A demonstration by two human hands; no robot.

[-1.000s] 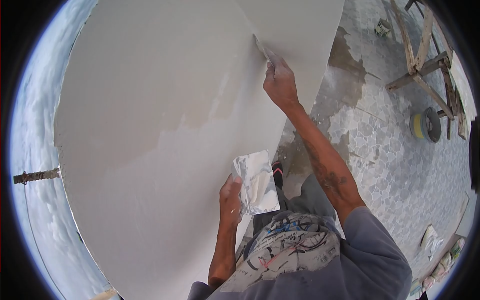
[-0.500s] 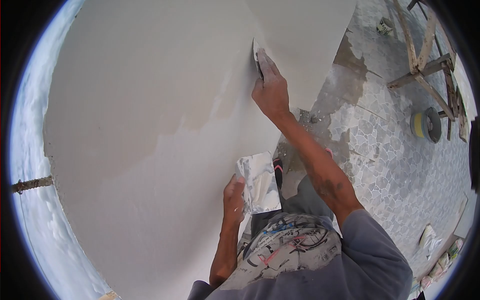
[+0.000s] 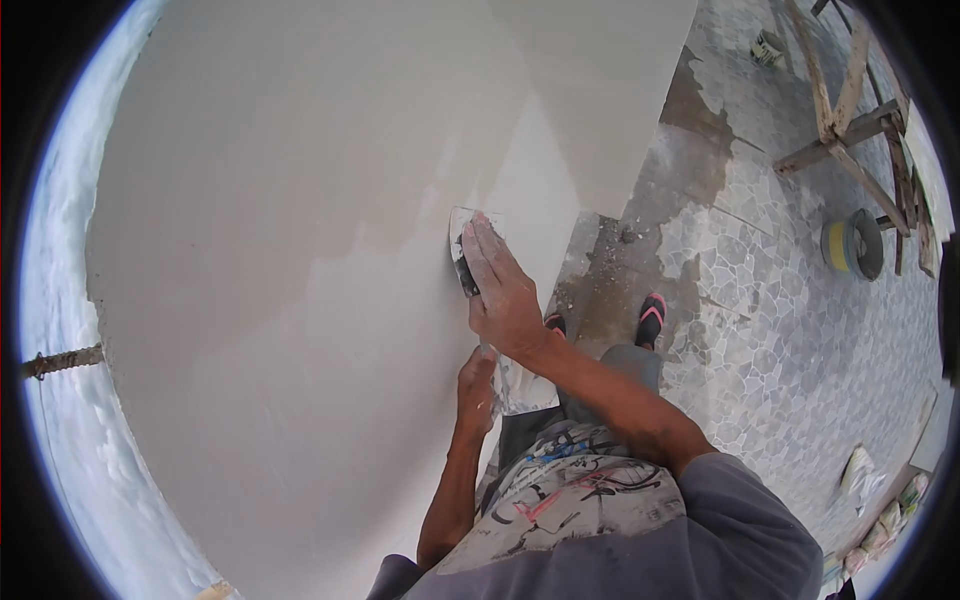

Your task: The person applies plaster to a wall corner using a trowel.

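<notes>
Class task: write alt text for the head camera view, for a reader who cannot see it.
A person's right hand presses a putty knife flat against a pale wall, while the left hand holds a putty-smeared metal plate below it. Stone-patterned floor lies to the right.

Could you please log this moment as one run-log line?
right hand: presses putty knife on wall | left hand: holds plaster hawk

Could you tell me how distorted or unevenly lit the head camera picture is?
Head view: strong fisheye, so the wall bulges and a black ring crops the corners; soft daylight with no hard shadows; right hand and trowel stay sharp; the wall's upper part looks darker.
</notes>
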